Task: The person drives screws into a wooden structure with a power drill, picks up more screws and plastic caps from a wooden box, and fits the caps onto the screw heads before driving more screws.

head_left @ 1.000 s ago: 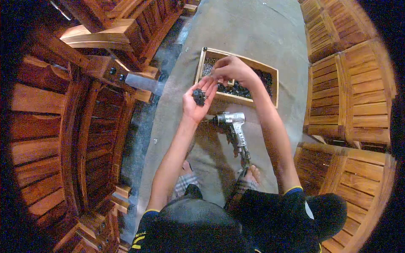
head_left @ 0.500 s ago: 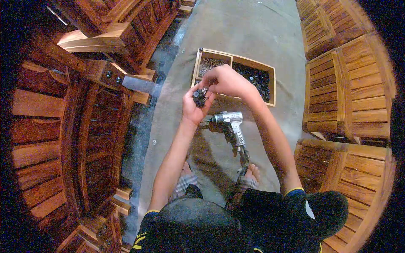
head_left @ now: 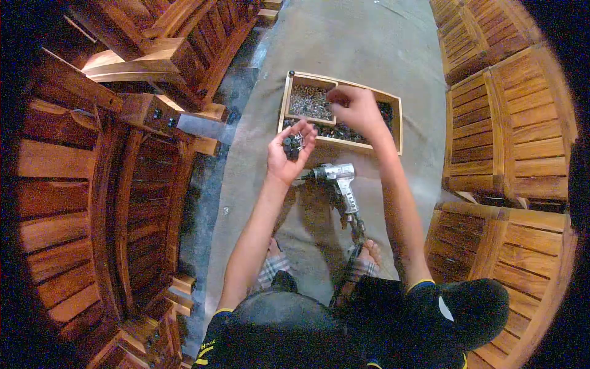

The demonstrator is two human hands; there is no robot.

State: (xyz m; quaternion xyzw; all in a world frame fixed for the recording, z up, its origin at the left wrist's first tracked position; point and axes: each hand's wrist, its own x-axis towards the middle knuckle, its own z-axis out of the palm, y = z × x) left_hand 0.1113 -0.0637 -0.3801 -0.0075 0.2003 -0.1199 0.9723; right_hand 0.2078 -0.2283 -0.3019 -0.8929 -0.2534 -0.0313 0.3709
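Note:
My left hand (head_left: pixel 284 158) is cupped palm up, fingers curled round a small heap of black round pieces (head_left: pixel 293 146) and screws (head_left: pixel 300 139). Over the middle of a wooden box (head_left: pixel 344 143), my right hand (head_left: pixel 359 111) is curled with its fingers drawn in. Anything between those fingertips is hidden. Shiny screws (head_left: pixel 310 101) fill the box's upper left compartment, and dark small parts (head_left: pixel 386 114) lie on its right side. Just below my left hand, a pistol-shaped air drill (head_left: pixel 337 178) lies on the floor covering.
Slatted wooden furniture panels (head_left: pixel 528 129) line the right side. More wooden furniture (head_left: pixel 61 197) stands along the left, with beams reaching toward the brown floor sheet (head_left: pixel 362 37). A bare foot (head_left: pixel 370 251) is close to the drill's hose end.
My right hand has moved right, away from my left hand, to above the box. The heap in my left palm and the screw compartment show more fully now.

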